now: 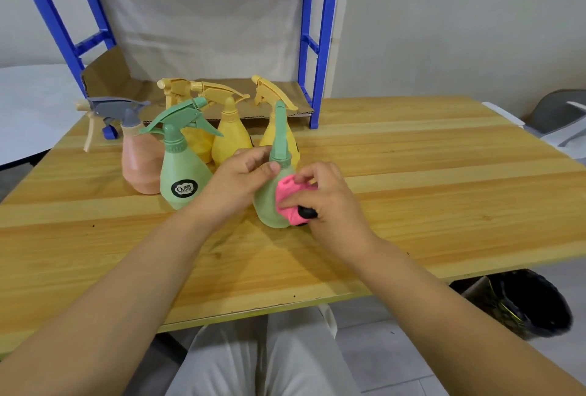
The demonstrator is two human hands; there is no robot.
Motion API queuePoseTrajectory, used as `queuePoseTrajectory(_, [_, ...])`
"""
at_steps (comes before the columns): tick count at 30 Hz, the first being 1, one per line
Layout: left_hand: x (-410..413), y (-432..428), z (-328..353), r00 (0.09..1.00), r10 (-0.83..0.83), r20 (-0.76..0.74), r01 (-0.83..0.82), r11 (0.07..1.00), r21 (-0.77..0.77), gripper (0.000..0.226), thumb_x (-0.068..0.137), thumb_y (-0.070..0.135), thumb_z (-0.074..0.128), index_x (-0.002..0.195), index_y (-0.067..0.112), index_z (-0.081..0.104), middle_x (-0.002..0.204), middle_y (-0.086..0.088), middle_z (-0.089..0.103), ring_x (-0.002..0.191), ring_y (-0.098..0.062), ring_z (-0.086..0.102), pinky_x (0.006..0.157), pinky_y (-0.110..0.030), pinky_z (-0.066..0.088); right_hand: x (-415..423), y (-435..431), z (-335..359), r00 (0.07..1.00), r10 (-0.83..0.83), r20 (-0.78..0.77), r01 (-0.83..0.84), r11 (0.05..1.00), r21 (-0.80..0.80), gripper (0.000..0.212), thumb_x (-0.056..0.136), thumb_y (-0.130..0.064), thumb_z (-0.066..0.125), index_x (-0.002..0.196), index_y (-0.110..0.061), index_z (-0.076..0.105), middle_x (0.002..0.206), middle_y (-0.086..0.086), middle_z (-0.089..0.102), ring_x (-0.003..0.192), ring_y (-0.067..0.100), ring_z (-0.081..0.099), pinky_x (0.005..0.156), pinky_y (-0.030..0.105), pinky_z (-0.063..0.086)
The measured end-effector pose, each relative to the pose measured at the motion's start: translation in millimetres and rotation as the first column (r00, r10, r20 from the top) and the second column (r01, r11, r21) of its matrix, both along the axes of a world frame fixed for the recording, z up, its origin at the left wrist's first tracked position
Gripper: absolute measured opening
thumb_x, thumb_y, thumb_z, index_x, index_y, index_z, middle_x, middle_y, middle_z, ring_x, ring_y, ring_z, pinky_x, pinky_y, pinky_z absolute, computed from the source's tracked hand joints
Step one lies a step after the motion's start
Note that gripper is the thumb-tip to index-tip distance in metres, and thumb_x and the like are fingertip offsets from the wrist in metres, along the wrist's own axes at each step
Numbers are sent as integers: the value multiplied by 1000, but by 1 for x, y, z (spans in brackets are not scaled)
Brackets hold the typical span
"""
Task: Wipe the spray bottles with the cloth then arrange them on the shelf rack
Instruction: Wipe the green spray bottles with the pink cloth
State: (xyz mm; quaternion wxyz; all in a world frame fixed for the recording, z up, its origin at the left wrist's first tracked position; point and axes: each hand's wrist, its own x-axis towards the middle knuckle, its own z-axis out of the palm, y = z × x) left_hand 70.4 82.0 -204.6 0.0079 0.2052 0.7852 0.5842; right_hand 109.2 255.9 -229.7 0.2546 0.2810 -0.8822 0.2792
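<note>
A green spray bottle [268, 202] stands upright on the wooden table [412, 180]. My left hand [234, 180] grips its neck and upper body. My right hand [323, 195] holds a bunched pink cloth [287, 197] against the bottle's right side. Behind and to the left stand a second green bottle [182, 176] with a black label, a pink bottle with a grey trigger [139, 161], and three yellow bottles [230, 138]. The blue shelf rack [317, 46] stands at the table's back, with brown cardboard [133, 84] on its lowest shelf.
A black bin [526, 303] sits on the floor under the table's right front corner. A white surface [28, 103] lies to the left of the table. A grey chair [558, 113] shows at the far right. My legs are under the table's front edge.
</note>
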Motion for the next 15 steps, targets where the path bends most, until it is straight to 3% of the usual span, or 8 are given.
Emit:
queuePoseTrajectory(4, [0, -1, 4, 995, -77, 70, 73, 996, 54, 21, 96, 19, 47, 106, 29, 63, 116, 6, 62, 105, 2, 56, 90, -15, 45, 8, 2, -21, 1000, 13, 28, -17, 991, 136, 15, 69, -10, 72, 81, -18, 75, 89, 5, 53, 89, 19, 38, 62, 27, 34])
queuePoseTrajectory(8, [1, -3, 8, 986, -106, 129, 93, 990, 102, 27, 97, 13, 43, 114, 25, 61, 116, 14, 63, 101, 11, 57, 81, -6, 44, 11, 4, -25, 998, 30, 50, -38, 986, 165, 20, 67, -3, 74, 83, -16, 76, 86, 5, 53, 87, 18, 39, 59, 30, 40])
queuePoseTrajectory(10, [1, -3, 6, 990, -69, 120, 54, 991, 123, 29, 93, 13, 53, 117, 25, 61, 116, 13, 64, 103, 5, 58, 86, -13, 47, 12, 8, -15, 999, 30, 37, -33, 996, 82, 18, 68, -6, 74, 82, -18, 76, 87, 2, 52, 88, 17, 40, 62, 31, 44])
queuePoseTrajectory(12, [0, -1, 5, 996, 56, 65, -64, 990, 129, 32, 83, 15, 67, 110, 31, 61, 112, 12, 65, 101, -7, 60, 92, -28, 48, 10, 12, -4, 1000, 12, -9, -12, 1000, -12, 21, 69, -6, 69, 83, -20, 76, 90, -3, 48, 91, 14, 41, 71, 23, 42])
queuePoseTrajectory(15, [-2, 3, 4, 989, 146, -6, -144, 980, 138, 27, 77, 20, 74, 98, 32, 63, 104, 6, 67, 93, -15, 60, 87, -38, 49, 1, 12, 12, 996, -52, -67, 46, 995, -94, 37, 63, 7, 76, 86, -21, 76, 93, -8, 44, 93, 12, 40, 75, 14, 36])
